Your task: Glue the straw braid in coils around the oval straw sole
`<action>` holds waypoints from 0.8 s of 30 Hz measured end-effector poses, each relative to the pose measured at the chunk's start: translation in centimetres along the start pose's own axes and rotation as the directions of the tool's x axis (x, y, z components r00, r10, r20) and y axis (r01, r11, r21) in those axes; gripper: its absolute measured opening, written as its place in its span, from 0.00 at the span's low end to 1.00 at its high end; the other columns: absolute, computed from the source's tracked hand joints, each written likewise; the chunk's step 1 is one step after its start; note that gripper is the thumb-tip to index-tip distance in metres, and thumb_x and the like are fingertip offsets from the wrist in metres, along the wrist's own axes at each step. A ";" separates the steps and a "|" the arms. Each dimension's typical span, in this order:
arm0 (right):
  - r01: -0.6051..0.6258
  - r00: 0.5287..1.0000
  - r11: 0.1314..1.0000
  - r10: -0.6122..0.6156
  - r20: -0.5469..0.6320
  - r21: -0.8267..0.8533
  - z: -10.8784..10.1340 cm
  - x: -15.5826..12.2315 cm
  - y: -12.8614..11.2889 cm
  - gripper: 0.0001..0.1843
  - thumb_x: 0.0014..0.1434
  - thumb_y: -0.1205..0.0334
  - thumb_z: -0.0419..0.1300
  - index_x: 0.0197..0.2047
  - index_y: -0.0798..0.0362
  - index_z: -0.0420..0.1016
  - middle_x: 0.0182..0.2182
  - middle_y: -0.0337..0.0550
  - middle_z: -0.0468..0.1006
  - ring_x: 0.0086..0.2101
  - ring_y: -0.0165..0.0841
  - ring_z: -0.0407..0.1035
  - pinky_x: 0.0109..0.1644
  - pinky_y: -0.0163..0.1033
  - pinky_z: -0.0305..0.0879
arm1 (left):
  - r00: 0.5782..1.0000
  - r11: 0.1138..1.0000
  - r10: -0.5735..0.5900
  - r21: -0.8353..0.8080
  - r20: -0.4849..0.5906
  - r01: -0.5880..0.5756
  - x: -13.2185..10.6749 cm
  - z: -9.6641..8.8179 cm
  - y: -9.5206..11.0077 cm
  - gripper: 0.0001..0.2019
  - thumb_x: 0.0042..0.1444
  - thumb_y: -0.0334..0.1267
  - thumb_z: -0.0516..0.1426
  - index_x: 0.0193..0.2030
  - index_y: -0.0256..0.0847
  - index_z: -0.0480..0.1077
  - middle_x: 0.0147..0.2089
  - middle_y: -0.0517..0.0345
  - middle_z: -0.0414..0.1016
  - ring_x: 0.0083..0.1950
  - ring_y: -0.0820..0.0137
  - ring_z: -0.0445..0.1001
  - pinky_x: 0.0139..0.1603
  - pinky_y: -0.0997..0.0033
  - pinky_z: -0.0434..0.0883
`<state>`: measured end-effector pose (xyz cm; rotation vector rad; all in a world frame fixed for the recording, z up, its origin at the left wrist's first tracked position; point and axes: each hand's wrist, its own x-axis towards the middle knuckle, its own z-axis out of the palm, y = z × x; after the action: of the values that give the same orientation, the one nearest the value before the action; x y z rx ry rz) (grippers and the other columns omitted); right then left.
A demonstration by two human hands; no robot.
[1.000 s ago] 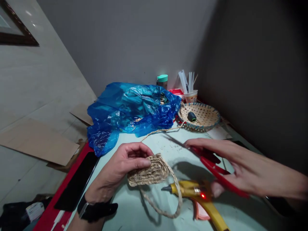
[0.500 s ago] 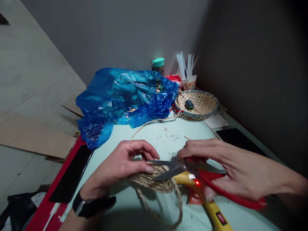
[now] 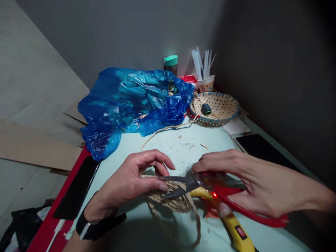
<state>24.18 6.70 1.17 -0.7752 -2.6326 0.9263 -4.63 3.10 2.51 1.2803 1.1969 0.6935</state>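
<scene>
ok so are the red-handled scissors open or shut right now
Open: the red-handled scissors in the right hand show their two blades spread apart in a V.

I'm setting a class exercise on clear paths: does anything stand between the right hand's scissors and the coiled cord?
Partly: the thumb of the left hand lies over the coiled cord, its tip showing between the points of the open scissors. Elsewhere along the blades, nothing visible intervenes; true depth is unclear.

Pale green table (image 3: 131, 143), blue plastic bag (image 3: 136, 98), woven basket (image 3: 227, 104), twisted cord (image 3: 170, 127), yellow glue gun (image 3: 233, 225), fibre scraps (image 3: 204, 146)
</scene>
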 end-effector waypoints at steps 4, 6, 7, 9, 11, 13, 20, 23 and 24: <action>0.007 0.999 1.000 -0.007 -0.038 -0.003 0.1 0.3 0.0 0.16 0.62 0.54 0.65 0.53 0.45 0.81 0.49 0.35 0.82 0.48 0.33 0.77 0.52 0.33 0.70 | 0.999 0.999 0.033 -0.008 -0.007 -0.033 0.0 0.1 0.0 0.12 0.45 0.31 0.73 0.38 0.43 0.82 0.31 0.61 0.81 0.32 0.70 0.76 0.33 0.76 0.70; 0.016 0.998 1.000 -0.015 -0.062 0.015 0.1 0.4 0.0 0.15 0.63 0.53 0.64 0.51 0.46 0.82 0.47 0.38 0.83 0.45 0.34 0.78 0.50 0.33 0.71 | 0.999 0.999 0.039 -0.006 -0.026 -0.039 0.0 0.2 -0.1 0.12 0.45 0.31 0.73 0.38 0.42 0.82 0.31 0.60 0.82 0.33 0.70 0.77 0.34 0.75 0.70; 0.013 0.997 1.000 -0.011 -0.070 0.027 0.1 0.4 0.0 0.15 0.63 0.52 0.64 0.51 0.46 0.82 0.46 0.39 0.83 0.44 0.35 0.78 0.48 0.34 0.72 | 0.998 0.999 0.043 -0.008 -0.035 -0.043 0.0 0.2 -0.1 0.12 0.46 0.31 0.73 0.38 0.43 0.81 0.30 0.60 0.82 0.33 0.70 0.77 0.34 0.76 0.70; -0.007 0.998 0.999 0.010 -0.060 0.044 0.1 0.5 0.0 0.15 0.63 0.52 0.63 0.49 0.48 0.83 0.43 0.42 0.83 0.41 0.36 0.78 0.44 0.34 0.72 | 0.998 0.998 0.052 -0.025 -0.044 -0.053 0.0 0.4 -0.1 0.11 0.47 0.31 0.72 0.38 0.43 0.81 0.30 0.62 0.82 0.32 0.71 0.77 0.33 0.77 0.69; -0.031 0.999 0.998 0.033 -0.034 0.052 0.1 0.5 0.0 0.16 0.64 0.52 0.63 0.49 0.50 0.84 0.40 0.44 0.83 0.37 0.35 0.77 0.40 0.33 0.70 | 0.997 0.997 0.064 -0.043 -0.045 -0.065 0.1 0.5 -0.2 0.11 0.48 0.31 0.72 0.38 0.43 0.80 0.29 0.62 0.81 0.32 0.72 0.77 0.31 0.77 0.68; -0.034 0.999 0.997 0.035 -0.010 0.064 0.2 0.5 0.2 0.17 0.65 0.53 0.63 0.50 0.52 0.83 0.36 0.44 0.82 0.33 0.32 0.74 0.37 0.33 0.68 | 0.997 0.996 0.070 -0.047 -0.039 -0.071 0.2 0.5 -0.5 0.11 0.48 0.31 0.72 0.39 0.43 0.80 0.30 0.62 0.81 0.32 0.72 0.77 0.31 0.77 0.68; -0.018 0.999 0.995 0.015 0.031 0.102 0.6 0.8 1.2 0.15 0.66 0.55 0.61 0.45 0.58 0.82 0.31 0.42 0.78 0.29 0.27 0.67 0.33 0.30 0.59 | 0.999 0.982 -0.046 -0.181 0.021 0.049 0.7 0.5 -1.7 0.19 0.44 0.33 0.75 0.43 0.43 0.77 0.32 0.64 0.79 0.32 0.75 0.74 0.33 0.79 0.67; -0.025 0.999 0.996 0.021 0.047 0.088 0.6 0.9 1.2 0.13 0.66 0.58 0.59 0.41 0.57 0.81 0.27 0.38 0.75 0.27 0.24 0.63 0.32 0.29 0.57 | 0.999 0.967 -0.042 -0.253 -0.027 0.034 1.1 0.6 -1.9 0.21 0.44 0.34 0.74 0.45 0.43 0.76 0.33 0.65 0.78 0.32 0.76 0.73 0.33 0.79 0.67; -0.027 0.999 0.997 0.024 0.043 0.072 0.5 0.9 1.2 0.12 0.66 0.60 0.58 0.41 0.56 0.82 0.28 0.38 0.76 0.27 0.24 0.64 0.33 0.28 0.58 | 0.998 0.965 -0.035 -0.262 -0.049 0.021 1.2 0.6 -1.8 0.23 0.44 0.34 0.74 0.47 0.44 0.75 0.33 0.65 0.78 0.32 0.76 0.73 0.34 0.78 0.67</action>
<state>23.73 7.77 0.05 -0.7811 -2.6148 1.0497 -4.07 3.57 0.36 1.0283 1.1224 0.8390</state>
